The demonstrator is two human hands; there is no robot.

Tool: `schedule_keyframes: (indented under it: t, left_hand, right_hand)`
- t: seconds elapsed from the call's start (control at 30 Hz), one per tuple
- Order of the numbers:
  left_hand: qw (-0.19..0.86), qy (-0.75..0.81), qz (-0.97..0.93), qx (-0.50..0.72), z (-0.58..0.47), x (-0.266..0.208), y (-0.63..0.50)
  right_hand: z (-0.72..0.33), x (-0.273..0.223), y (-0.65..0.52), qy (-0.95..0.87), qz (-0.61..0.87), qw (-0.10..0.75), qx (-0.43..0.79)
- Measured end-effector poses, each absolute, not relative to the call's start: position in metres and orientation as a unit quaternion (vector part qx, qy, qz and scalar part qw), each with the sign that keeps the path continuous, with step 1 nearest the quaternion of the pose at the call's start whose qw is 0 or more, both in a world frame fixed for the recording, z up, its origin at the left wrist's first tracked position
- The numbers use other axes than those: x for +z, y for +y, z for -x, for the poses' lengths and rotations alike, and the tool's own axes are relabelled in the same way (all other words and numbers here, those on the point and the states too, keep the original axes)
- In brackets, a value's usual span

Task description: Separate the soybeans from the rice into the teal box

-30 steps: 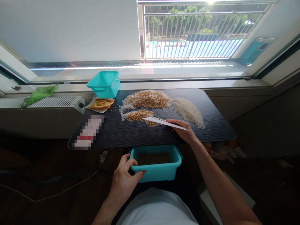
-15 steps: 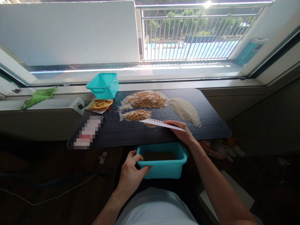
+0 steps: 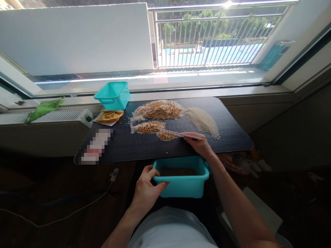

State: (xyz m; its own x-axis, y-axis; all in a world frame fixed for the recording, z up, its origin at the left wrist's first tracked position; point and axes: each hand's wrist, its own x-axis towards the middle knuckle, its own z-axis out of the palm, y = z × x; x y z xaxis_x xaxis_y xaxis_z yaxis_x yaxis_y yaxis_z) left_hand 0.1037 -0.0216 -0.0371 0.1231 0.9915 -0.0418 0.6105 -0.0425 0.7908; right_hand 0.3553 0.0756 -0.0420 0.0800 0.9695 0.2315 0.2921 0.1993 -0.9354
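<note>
Turquoise, the bin just beside the near edge of the table has its rim gripped by the left hand; over the table, the right hand pinches a card.

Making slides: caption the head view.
Left hand on lower teal bin; right hand holding thin card near yellow-and-white grains.

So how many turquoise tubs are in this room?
2. One tub is at the far left of the table; the other tub is below the near edge, its rim gripped by the left hand. More could be hidden underneath.
</note>
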Motion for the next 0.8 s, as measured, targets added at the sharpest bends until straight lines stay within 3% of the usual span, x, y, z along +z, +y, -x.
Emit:
schedule_keyframes:
  t: [0.37, 0.6, 0.8]
  left_hand:
    - [0.348, 0.592, -0.669, 0.282, -0.103, -0.039, -0.020]
    - [0.359, 0.577, -0.672, 0.294, -0.102, -0.039, -0.020]
    - [0.362, 0.571, -0.674, 0.297, -0.105, -0.037, -0.022]
  right_hand:
    - [-0.351, -0.053, 0.079, -0.454, 0.549, 0.598, 0.367]
    - [-0.345, -0.042, 0.080, -0.432, 0.480, 0.633, 0.425]
    - [-0.368, -0.033, 0.064, -0.436, 0.505, 0.647, 0.369]
